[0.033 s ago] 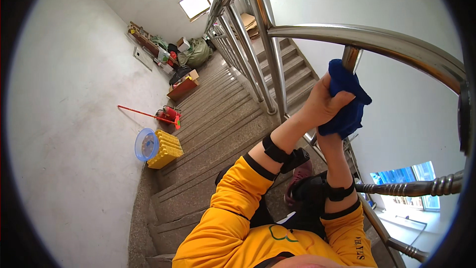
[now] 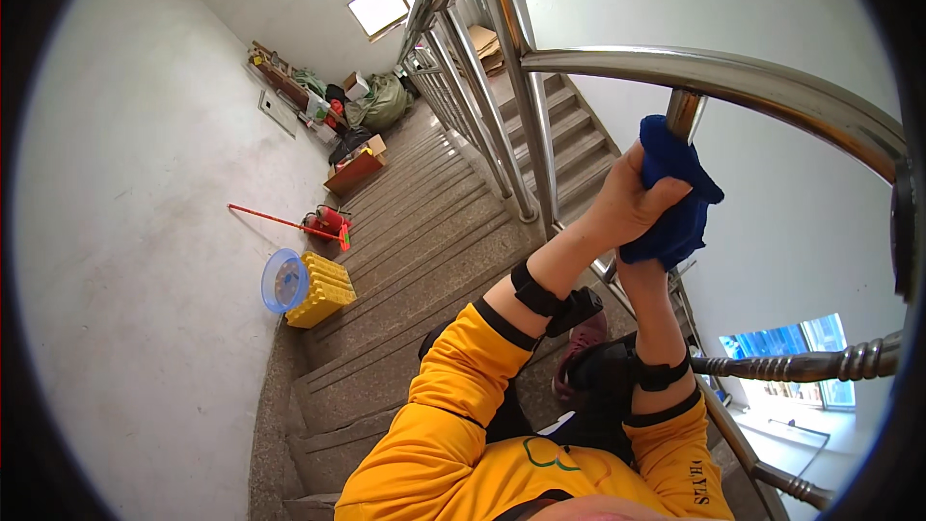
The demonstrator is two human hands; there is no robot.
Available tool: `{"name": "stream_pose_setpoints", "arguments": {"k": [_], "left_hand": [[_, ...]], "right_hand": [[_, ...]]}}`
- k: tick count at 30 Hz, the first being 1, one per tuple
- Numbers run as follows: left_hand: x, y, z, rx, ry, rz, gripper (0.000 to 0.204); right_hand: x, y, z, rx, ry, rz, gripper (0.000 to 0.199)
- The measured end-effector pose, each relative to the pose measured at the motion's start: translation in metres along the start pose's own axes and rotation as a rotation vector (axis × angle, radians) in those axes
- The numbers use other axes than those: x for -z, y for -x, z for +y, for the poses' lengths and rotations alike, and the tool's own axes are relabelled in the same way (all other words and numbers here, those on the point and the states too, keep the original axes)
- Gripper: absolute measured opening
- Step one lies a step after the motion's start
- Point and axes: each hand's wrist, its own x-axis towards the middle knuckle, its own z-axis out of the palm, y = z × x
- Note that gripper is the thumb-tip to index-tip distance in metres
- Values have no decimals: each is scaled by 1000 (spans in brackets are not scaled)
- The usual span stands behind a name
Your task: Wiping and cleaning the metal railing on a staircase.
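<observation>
A dark blue cloth (image 2: pixel 677 207) is wrapped around a vertical post (image 2: pixel 685 111) of the steel stair railing, just under the curved handrail (image 2: pixel 733 72). My left hand (image 2: pixel 622 205) grips the cloth from the left, thumb across its top. My right hand (image 2: pixel 639 275) reaches up from below and holds the cloth's lower part; its fingers are mostly hidden in the fabric. Both forearms wear black wrist straps and orange sleeves.
Grey stone stairs (image 2: pixel 424 241) run down to a landing with a yellow crate (image 2: pixel 323 291), a blue basin (image 2: pixel 280 280), red fire extinguishers (image 2: pixel 328 222), a cardboard box (image 2: pixel 357 169) and green sacks (image 2: pixel 386 101). More railing posts (image 2: pixel 526 154) stand left of my hands. My shoe (image 2: pixel 579 352) rests on a step.
</observation>
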Motion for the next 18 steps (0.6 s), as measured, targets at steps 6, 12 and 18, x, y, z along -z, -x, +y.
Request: {"name": "stream_pose_setpoints", "arguments": {"k": [6,12,18], "left_hand": [[3,14,-1,-74,-154,1,42],[0,15,-6,-83,-134,7,42],[10,23,-10,-91,-152,5,42]], "right_hand": [[-7,9,14,-27,-111,-38,59],[-4,15,33,-34,54,-72,60],[-4,8,-4,-35,-162,-8,55]]}}
